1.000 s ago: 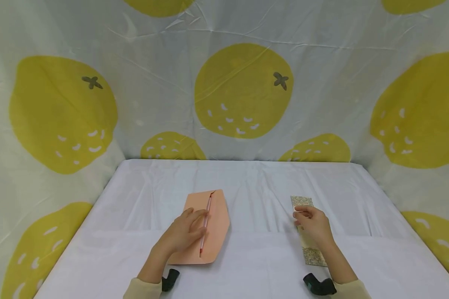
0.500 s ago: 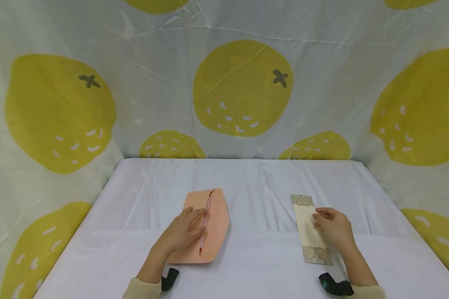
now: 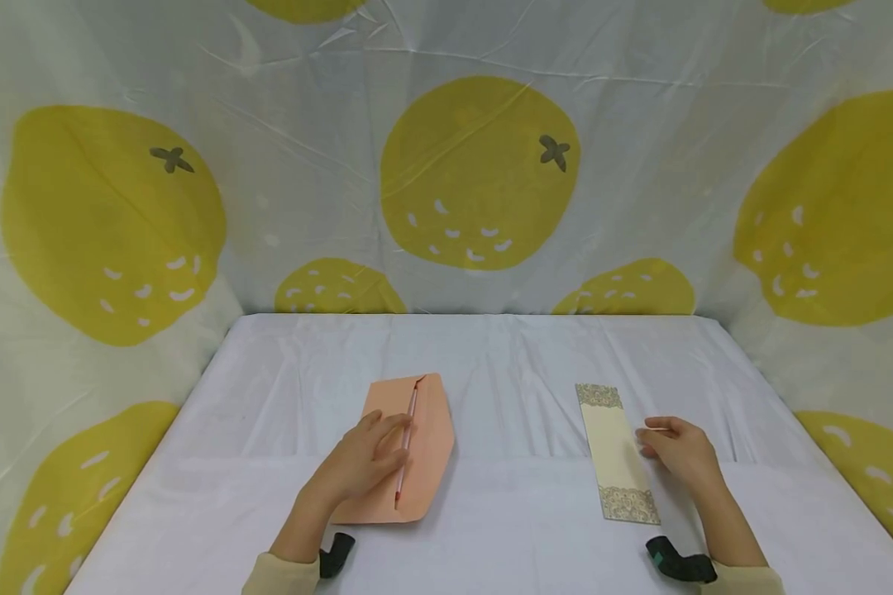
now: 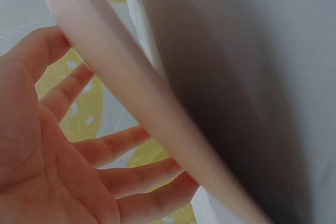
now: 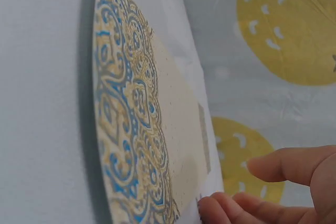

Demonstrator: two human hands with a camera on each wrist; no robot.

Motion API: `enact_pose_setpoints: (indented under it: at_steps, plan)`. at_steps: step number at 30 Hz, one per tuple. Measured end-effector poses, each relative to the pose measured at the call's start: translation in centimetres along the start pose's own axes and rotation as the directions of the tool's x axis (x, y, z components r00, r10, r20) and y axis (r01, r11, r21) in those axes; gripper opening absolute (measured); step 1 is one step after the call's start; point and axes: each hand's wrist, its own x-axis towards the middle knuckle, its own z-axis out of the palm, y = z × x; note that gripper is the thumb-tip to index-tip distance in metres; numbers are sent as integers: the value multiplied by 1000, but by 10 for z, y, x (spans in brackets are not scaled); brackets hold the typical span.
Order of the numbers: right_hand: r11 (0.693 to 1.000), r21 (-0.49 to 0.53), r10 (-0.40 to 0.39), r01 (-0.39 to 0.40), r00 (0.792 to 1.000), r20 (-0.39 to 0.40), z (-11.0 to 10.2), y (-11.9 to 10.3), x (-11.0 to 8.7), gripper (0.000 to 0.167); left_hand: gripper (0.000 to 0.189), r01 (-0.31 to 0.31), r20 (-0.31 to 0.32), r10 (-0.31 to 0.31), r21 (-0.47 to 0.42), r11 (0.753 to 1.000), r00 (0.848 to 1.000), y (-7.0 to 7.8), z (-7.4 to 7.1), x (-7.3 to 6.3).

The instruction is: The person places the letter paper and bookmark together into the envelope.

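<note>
On the left of the white table lies a peach envelope (image 3: 433,450), its pointed flap spread to the right. A thin white strip with red ends (image 3: 408,446) shows along its fold line. My left hand (image 3: 365,459) rests on the envelope, fingers spread and fairly straight, fingertips at that strip. In the left wrist view the fingertips touch the underside of the pale paper edge (image 4: 131,82). To the right lies a long cream card (image 3: 616,450) with ornate bands at both ends. My right hand (image 3: 680,453) is just right of it, fingers loosely bent, holding nothing.
A white cloth (image 3: 506,397) covers the table between envelope and card. Behind and at both sides hangs a pale curtain (image 3: 305,165) printed with big yellow lemons. Black wrist mounts (image 3: 680,562) sit at both cuffs.
My right hand has drawn off the cream card to the right, and the card stays lying on the table. The left hand and the envelope have stayed in place.
</note>
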Motion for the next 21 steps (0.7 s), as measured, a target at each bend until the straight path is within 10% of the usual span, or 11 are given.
enact_pose_setpoints:
  at_steps: [21]
  plan:
    - [987,-153,-49,44,999,-25,19,-2,0,52,47,10,10,-10,-1,1000,1000,2,1,1]
